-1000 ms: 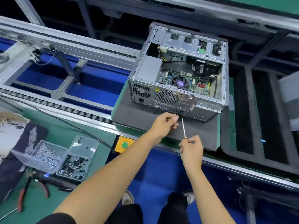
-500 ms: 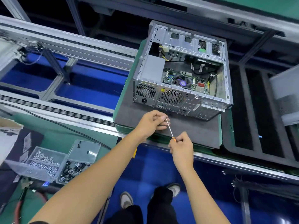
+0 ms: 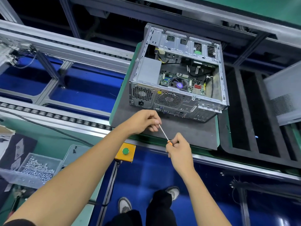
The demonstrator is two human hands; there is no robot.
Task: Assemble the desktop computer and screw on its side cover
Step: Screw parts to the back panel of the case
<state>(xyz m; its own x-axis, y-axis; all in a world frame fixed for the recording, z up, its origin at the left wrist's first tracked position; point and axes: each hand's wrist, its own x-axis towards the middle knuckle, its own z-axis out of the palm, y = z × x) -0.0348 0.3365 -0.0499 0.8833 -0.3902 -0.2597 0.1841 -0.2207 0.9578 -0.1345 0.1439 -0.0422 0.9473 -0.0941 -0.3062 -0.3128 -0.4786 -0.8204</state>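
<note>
An open grey desktop computer case (image 3: 177, 101) lies on its side on a dark foam mat (image 3: 187, 134), its motherboard and fan exposed and its rear panel facing me. My right hand (image 3: 180, 150) grips the orange handle of a thin screwdriver (image 3: 164, 134). My left hand (image 3: 145, 121) pinches the tip end of the screwdriver shaft; whether a screw is at the tip is hidden by the fingers. Both hands hover just in front of the case, above the mat's near part. A grey perforated side cover (image 3: 281, 93) stands at the right edge.
A clear plastic box of silver screws (image 3: 37, 167) sits on the green bench at lower left. A yellow box with a green button (image 3: 125, 151) is mounted on the conveyor's front rail. A black foam tray (image 3: 260, 124) lies right of the mat. Roller rails run left.
Both hands with the screwdriver have drawn back toward me and a little left, away from the case's rear panel. The screwdriver has tilted more to the left. The grips are unchanged.
</note>
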